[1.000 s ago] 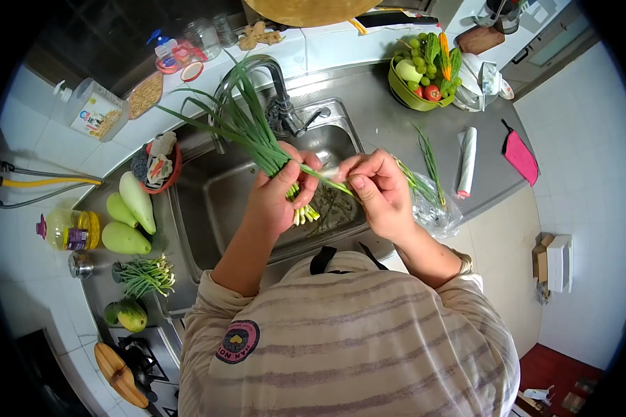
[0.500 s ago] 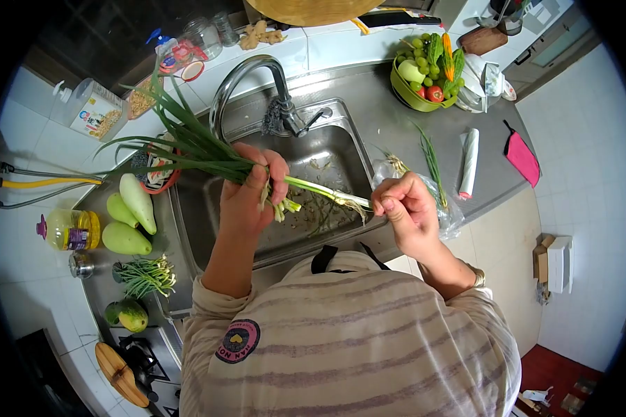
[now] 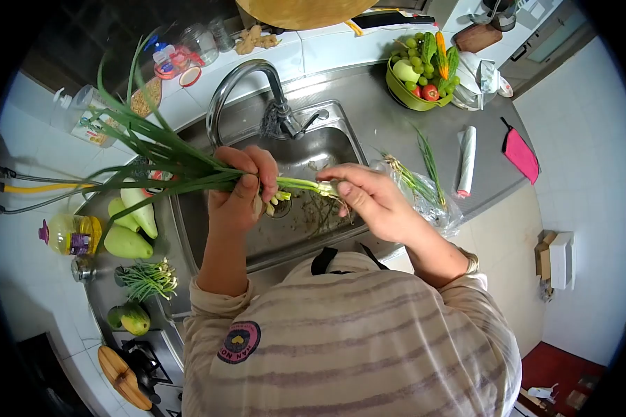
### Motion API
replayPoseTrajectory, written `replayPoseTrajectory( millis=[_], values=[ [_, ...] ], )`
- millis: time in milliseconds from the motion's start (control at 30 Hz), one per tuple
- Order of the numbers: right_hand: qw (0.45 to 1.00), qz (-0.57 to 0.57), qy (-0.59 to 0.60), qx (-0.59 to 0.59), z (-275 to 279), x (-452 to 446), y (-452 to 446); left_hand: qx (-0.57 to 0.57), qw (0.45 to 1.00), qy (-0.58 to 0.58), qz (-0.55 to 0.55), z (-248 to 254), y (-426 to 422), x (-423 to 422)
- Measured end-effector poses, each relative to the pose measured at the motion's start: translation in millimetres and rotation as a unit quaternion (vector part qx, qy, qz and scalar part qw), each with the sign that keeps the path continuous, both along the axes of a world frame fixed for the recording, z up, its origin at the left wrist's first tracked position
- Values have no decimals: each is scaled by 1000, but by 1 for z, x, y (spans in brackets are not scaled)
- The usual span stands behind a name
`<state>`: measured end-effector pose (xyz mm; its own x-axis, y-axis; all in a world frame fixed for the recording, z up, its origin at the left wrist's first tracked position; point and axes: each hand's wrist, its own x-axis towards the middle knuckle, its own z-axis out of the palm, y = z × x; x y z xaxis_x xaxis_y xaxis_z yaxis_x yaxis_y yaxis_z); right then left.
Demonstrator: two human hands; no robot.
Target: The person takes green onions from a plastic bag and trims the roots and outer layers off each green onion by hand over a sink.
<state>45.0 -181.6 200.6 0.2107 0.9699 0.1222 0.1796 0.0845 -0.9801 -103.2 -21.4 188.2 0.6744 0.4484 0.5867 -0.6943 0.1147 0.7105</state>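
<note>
My left hand (image 3: 242, 184) is wrapped round a bunch of green onions (image 3: 167, 160), whose long leaves fan out to the left. One stalk sticks out to the right over the sink (image 3: 257, 243). At its white root end, my right hand (image 3: 365, 198) pinches with thumb and fingers; thin roots hang beneath. Trimmed bits lie wet in the sink basin. More green onions (image 3: 431, 167) rest on a clear plastic bag (image 3: 444, 215) to the right of my right hand.
A faucet (image 3: 275, 87) arches behind the sink. At the back right is a green basket (image 3: 409, 97) of fruit and vegetables. A white roll (image 3: 467, 160) and a pink pouch (image 3: 520, 156) lie at right. Pale gourds (image 3: 127, 241), small onions (image 3: 148, 279) and an oil bottle (image 3: 69, 234) are at left.
My left hand has shifted left with the bunch, its leaves now spread wider. My right hand first moved right along a stalk, then back left to its root end.
</note>
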Motion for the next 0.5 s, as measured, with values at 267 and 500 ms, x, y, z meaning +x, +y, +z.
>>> replayPoseTrajectory(
  millis=[267, 500],
  values=[
    [996, 53, -63, 41, -14, -4, 11, 27, 1000, 8, 10, -5, 0, -5],
    [994, -93, -62, 6, -21, -9, 19, 49, 989, 111, 82, -19, -18, 7]
  ],
)
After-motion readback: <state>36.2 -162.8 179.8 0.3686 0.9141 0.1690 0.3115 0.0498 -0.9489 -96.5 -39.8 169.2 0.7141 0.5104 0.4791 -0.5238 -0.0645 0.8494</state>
